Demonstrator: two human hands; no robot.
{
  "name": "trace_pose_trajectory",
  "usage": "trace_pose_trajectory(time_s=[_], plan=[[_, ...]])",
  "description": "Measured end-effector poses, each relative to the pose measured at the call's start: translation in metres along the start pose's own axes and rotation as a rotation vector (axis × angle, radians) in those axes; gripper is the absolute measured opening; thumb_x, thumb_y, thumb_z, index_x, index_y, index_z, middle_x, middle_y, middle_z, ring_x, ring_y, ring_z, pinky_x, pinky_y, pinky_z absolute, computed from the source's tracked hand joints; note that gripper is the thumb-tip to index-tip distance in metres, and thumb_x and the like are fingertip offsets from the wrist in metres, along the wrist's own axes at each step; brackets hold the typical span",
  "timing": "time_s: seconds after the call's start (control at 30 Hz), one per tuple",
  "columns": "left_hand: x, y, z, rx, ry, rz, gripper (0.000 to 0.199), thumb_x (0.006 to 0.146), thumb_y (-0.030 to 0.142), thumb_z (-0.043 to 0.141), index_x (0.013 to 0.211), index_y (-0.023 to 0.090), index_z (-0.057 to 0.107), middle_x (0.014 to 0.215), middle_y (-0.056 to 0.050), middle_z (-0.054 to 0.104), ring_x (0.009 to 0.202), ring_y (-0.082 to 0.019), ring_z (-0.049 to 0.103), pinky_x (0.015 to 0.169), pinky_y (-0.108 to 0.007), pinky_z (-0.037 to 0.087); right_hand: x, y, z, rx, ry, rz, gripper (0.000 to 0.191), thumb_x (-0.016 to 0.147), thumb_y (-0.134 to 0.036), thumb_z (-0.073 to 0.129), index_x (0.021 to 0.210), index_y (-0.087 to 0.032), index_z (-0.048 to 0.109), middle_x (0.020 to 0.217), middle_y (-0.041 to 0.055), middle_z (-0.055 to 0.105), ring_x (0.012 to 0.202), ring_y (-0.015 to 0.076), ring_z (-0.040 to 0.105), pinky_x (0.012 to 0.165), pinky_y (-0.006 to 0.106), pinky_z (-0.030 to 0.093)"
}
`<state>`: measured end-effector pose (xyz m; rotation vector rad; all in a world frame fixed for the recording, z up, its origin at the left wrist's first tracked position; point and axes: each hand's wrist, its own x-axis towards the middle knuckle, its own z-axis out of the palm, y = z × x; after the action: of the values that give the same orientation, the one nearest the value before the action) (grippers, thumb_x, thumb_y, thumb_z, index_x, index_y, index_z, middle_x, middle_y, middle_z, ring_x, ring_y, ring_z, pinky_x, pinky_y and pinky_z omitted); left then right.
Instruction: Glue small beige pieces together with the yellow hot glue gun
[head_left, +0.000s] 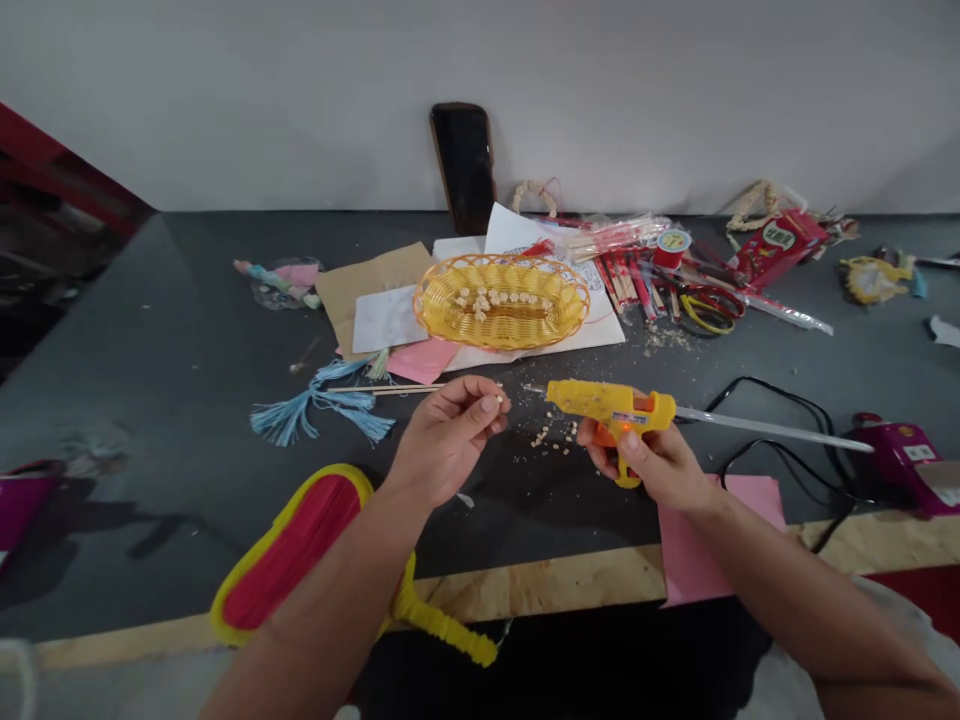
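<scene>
My right hand point(660, 465) is wrapped round the handle of a yellow hot glue gun point(600, 402), its nozzle pointing left and a long clear glue stick point(772, 430) sticking out of its back. A short gap from the nozzle, my left hand point(457, 430) pinches a tiny pale piece point(499, 399) between thumb and fingertips; its exact kind is too small to tell. Just beyond the hands, a yellow woven basket point(442, 325) holds several small pale flower-like pieces point(514, 298). Small pale bits point(551, 437) lie scattered below the nozzle.
A yellow-edged red padded item point(300, 550) lies by my left forearm, near blue tassels point(300, 410) and thin sticks. A phone point(463, 165) leans on the wall. Scissors point(709, 305), a thread spool point(670, 250) and a red box point(780, 245) stand right. A black cord point(829, 425) trails near a purple box point(904, 460).
</scene>
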<state>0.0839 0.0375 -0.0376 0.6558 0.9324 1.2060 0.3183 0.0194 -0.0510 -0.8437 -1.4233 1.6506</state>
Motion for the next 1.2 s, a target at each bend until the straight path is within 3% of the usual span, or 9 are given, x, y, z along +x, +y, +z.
trace_pose_trajectory(time_s=[0.17,0.47,1.2], plan=[[-0.004,-0.003,0.002,-0.006,-0.013,-0.042,0.022,0.06,0.026,0.087,0.071,0.016,0.071,0.067,-0.001,0.064,0.062,-0.009,0.053,0.057,-0.02,0.044,-0.006,0.002,0.004,0.011,0.021,-0.033,0.042,0.094,-0.054,0.049,0.126,-0.027,0.048,0.093,0.0077,0.065,0.07,0.0171,0.056,0.06,0.031,0.046],[-0.005,-0.006,0.004,-0.054,0.002,-0.06,0.022,0.06,0.024,0.088,0.072,0.015,0.072,0.065,0.001,0.064,0.062,-0.007,0.058,0.059,-0.018,0.047,-0.005,0.004,0.004,-0.033,-0.047,-0.092,0.042,0.096,-0.052,0.046,0.127,-0.023,0.045,0.087,0.0061,0.063,0.067,0.015,0.05,0.059,0.031,0.042],[-0.005,-0.006,0.003,-0.05,0.013,-0.081,0.025,0.055,0.026,0.091,0.068,0.015,0.072,0.064,0.001,0.065,0.06,-0.007,0.059,0.059,-0.018,0.048,-0.006,0.011,0.004,-0.027,-0.043,-0.092,0.044,0.095,-0.053,0.048,0.128,-0.026,0.039,0.077,0.0004,0.054,0.063,0.014,0.047,0.056,0.029,0.036]])
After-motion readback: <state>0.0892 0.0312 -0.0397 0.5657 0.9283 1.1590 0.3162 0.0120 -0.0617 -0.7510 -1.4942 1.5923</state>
